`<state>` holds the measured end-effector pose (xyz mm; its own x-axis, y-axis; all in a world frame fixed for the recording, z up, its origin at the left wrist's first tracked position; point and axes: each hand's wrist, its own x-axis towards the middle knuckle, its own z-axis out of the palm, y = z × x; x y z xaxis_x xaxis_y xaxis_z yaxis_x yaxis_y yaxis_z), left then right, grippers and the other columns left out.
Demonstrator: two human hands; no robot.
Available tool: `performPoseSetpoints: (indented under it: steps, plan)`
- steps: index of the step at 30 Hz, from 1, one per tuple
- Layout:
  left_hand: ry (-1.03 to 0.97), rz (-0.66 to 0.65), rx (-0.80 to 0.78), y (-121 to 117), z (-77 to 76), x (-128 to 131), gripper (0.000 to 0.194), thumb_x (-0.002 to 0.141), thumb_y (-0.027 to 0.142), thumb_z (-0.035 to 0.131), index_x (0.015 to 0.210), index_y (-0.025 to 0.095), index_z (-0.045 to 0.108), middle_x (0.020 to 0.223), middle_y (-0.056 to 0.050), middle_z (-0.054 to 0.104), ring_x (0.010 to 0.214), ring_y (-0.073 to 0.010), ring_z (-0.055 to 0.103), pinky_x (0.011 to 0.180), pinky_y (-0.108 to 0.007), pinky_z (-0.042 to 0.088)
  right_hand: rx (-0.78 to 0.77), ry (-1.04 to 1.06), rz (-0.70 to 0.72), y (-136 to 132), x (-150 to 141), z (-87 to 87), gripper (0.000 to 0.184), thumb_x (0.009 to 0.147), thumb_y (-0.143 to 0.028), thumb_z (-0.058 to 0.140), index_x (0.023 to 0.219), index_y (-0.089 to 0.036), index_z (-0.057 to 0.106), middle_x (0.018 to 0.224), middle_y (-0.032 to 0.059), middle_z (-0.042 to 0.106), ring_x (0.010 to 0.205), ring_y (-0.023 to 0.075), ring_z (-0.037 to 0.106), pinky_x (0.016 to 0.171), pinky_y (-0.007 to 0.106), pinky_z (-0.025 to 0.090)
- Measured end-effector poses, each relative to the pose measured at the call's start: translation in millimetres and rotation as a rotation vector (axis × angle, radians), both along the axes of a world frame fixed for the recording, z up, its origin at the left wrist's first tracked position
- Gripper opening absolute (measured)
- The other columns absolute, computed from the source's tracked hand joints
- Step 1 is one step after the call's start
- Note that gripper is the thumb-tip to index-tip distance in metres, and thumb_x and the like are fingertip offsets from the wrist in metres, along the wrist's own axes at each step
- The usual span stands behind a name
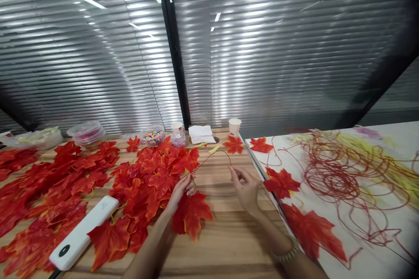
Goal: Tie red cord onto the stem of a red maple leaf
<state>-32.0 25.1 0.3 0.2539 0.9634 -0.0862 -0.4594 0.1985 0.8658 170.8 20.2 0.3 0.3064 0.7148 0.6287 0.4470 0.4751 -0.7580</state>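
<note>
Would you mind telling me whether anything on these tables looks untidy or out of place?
The thin red wires lie in a loose tangle across the white table, and red fabric maple leaves are strewn over the wooden table.

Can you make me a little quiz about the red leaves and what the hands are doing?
1. True or false: both hands are pinching the same thin red wire.
2. What lies on the wooden table among the leaf pile, near the left forearm? A) a white flat device B) a blue bucket C) a green book
3. Fill in: the big tangle of red wire lies to the ____ of the right hand.

Key
1. True: the left hand and the right hand each hold one end of the arched wire.
2. A, the white flat device.
3. Right, on the white surface.
</note>
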Motion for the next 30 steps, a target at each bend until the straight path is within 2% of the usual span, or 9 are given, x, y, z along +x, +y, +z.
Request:
performPoseSetpoints:
  steps: [4,8,12,16,18,22,25,28,30]
  plan:
    - [0.03,0.026,0.019,0.3,1.8,-0.2,0.041,0.062,0.044,0.069,0.082,0.011,0.054,0.048,0.007,0.038,0.04,-0.0033,0.036,0.044,-0.018,0.026,0.034,-0.072,-0.006,0.7,-2.0,-2.6,0.015,0.08,-0.025,0.052,0.075,-0.013,0.061,0.052,-0.0014,0.051,0.046,0.009,0.044,0.048,0.021,0.037]
    - [0.082,0.05,0.056,-1.0,5.3,-0.1,0.044,0.064,0.044,0.068,0.089,0.01,0.056,0.052,0.005,0.043,0.043,-0.0043,0.039,0.047,-0.02,0.029,0.03,-0.14,0.111,-2.3,-8.2,-5.1,0.015,0.08,-0.024,0.051,0.076,-0.014,0.062,0.055,0.0002,0.055,0.047,0.0094,0.047,0.048,0.021,0.037]
    - [0.124,-0.022,0.075,-3.4,5.6,4.6,0.044,0.064,0.045,0.066,0.089,0.01,0.057,0.048,0.008,0.037,0.037,-0.0023,0.029,0.042,-0.019,0.022,0.021,-0.211,0.279,-6.9,-14.8,-8.1,0.017,0.082,-0.024,0.049,0.08,-0.015,0.063,0.067,0.0034,0.063,0.052,0.0103,0.051,0.051,0.021,0.039]
    - [0.104,-0.063,0.087,-7.4,2.4,13.8,0.042,0.067,0.044,0.064,0.09,0.01,0.058,0.046,0.01,0.024,0.037,-0.0014,0.02,0.041,-0.019,0.016,-0.083,-0.215,0.406,-14.0,-22.7,-9.5,0.019,0.082,-0.027,0.05,0.077,-0.015,0.064,0.059,0.0018,0.06,0.048,0.0098,0.047,0.049,0.021,0.036]
    - [0.117,-0.071,0.11,-10.7,1.6,18.6,0.043,0.068,0.044,0.063,0.095,0.011,0.058,0.048,0.009,0.026,0.039,-0.002,0.023,0.043,-0.019,0.018,-0.128,-0.2,0.481,-17.8,-27.2,-9.6,0.021,0.082,-0.028,0.049,0.075,-0.015,0.064,0.055,0.0004,0.057,0.046,0.0092,0.044,0.047,0.021,0.034]
    - [0.188,-0.07,0.146,-17.6,1.1,24.8,0.045,0.071,0.043,0.06,0.101,0.01,0.059,0.053,0.004,0.04,0.049,-0.0061,0.038,0.051,-0.021,0.028,-0.18,-0.14,0.611,-21.8,-33.0,-9.9,0.023,0.083,-0.029,0.047,0.077,-0.015,0.064,0.054,-0.0001,0.057,0.045,0.0087,0.042,0.048,0.021,0.034]
    - [0.237,-0.049,0.121,-18.0,-0.1,24.0,0.047,0.073,0.044,0.058,0.105,0.01,0.059,0.052,0.004,0.041,0.051,-0.007,0.039,0.053,-0.021,0.029,-0.202,-0.078,0.612,-20.7,-32.8,-9.6,0.022,0.083,-0.03,0.048,0.078,-0.015,0.064,0.055,-0.0003,0.057,0.046,0.0087,0.042,0.047,0.02,0.033]
    - [0.322,-0.051,0.14,-14.4,-0.2,20.4,0.055,0.065,0.051,0.062,0.101,0.009,0.062,0.048,0.005,0.04,0.047,-0.0072,0.035,0.05,-0.022,0.027,-0.217,-0.042,0.61,-19.3,-31.5,-8.9,0.021,0.082,-0.03,0.049,0.078,-0.015,0.064,0.055,-0.0009,0.055,0.048,0.0091,0.043,0.048,0.02,0.033]
    - [0.357,-0.024,0.153,-14.4,2.1,18.9,0.054,0.063,0.052,0.063,0.097,0.009,0.065,0.05,0.003,0.045,0.05,-0.0091,0.04,0.053,-0.022,0.031,-0.217,-0.039,0.645,-19.3,-31.5,-8.8,0.021,0.083,-0.028,0.048,0.08,-0.015,0.063,0.06,-0.0001,0.057,0.051,0.0094,0.046,0.05,0.02,0.035]
